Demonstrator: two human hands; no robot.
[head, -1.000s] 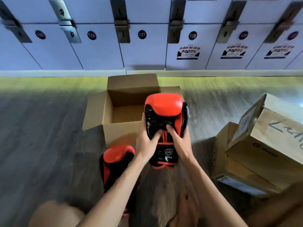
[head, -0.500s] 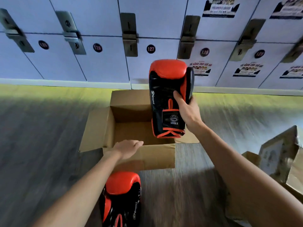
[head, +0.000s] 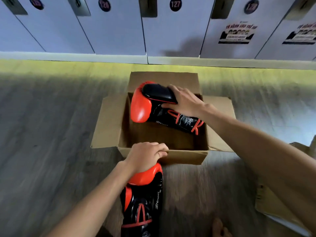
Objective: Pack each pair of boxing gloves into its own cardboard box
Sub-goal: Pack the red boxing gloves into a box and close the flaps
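Note:
An open cardboard box (head: 109,127) stands on the floor with its flaps spread out. A red and black boxing glove (head: 153,108) lies on its side in the far half of the box, red padding to the left, cuff to the right. My right hand (head: 183,101) grips it from above around the thumb part. My left hand (head: 145,157) holds the near front wall of the box, fingers curled over its rim. The second red and black glove (head: 143,200) lies on the floor just in front of the box, under my left wrist.
A row of pale numbered lockers (head: 171,28) closes off the far side. More cardboard boxes (head: 268,202) sit at the right, partly behind my right arm. A bare foot (head: 219,227) shows at the bottom edge. Grey wood floor lies to the left.
My right hand has brought the glove down from upright above the box and laid it sideways inside. My left hand has let go of the glove and closed on the box's front wall.

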